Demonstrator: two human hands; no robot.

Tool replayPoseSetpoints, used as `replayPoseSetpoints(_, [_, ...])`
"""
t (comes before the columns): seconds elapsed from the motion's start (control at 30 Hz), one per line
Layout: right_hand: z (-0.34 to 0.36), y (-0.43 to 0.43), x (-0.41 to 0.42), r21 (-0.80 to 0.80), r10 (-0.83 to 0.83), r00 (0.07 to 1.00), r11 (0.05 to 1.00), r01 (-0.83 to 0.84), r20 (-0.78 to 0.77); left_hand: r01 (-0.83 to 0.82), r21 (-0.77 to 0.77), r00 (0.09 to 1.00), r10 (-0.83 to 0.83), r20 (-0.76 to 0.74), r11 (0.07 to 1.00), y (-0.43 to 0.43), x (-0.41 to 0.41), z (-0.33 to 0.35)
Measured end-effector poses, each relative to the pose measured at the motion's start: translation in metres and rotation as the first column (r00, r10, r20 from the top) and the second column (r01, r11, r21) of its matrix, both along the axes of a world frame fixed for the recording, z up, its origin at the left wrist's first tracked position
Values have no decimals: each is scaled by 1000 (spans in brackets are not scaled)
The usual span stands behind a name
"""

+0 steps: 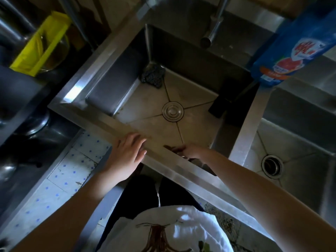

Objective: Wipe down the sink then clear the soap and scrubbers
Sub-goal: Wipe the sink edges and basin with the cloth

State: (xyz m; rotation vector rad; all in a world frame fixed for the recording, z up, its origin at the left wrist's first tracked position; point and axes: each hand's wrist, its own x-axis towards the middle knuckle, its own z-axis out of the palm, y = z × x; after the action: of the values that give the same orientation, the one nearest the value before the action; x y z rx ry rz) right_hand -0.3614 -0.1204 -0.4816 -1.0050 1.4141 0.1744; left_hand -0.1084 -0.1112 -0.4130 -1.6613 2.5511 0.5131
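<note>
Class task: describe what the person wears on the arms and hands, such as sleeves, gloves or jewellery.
The left hand and right hand wear no gloves. The left forearm and right forearm are bare: no sleeve, watch or bracelet shows.

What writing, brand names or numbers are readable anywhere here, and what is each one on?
Soap bottle, white label: large red characters, too blurred to read.
Same bottle, orange band below the fruit picture: print too small to read.
Shirt: a drawing only, no words.
Nothing else in view shows writing, so no text can be quoted.
</note>
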Motion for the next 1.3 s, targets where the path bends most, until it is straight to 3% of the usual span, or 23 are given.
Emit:
replayPoseSetpoints(0.1, [4, -9, 9, -43, -19, 986, 999, 27, 163, -10, -5, 1000, 10, -7, 1000, -5, 2, 7])
replayPoseSetpoints(0.2, [6, -12, 4, -47, 45, 976, 998, -36, 211, 0, 47, 1000, 0, 2, 999, -14, 1, 10])
replayPoseSetpoints(0.43, [1, 11, -26, 8, 285, 957, 959, -285, -48, 85, 60, 996, -83, -34, 995, -48, 9, 6])
replayPoseSetpoints(0.53, [4, 22, -40, 81, 322, 935, 946, -313, -147, 130, 92, 991, -128, -30, 987, -63, 18, 8])
replayPoseSetpoints(0.67, [7, 20, -31, 130, 287, 935, 956, -264, -210, 197, 158, 980, -198, -7, 968, -84, 35, 5])
replayPoseSetpoints(0.8, [11, -9, 10, 127, 197, 970, 975, -180, -140, 256, 179, 966, -260, 1, 950, -105, 58, 0])
replayPoseSetpoints(1.1, [6, -119, 145, -47, 220, 976, 974, -220, -8, 239, 146, 969, -245, 27, 960, -144, 127, -3])
replayPoseSetpoints(1.3, [10, -112, 145, -61, 170, 985, 983, -171, -16, 293, 167, 954, -299, 10, 942, -156, 145, -1])
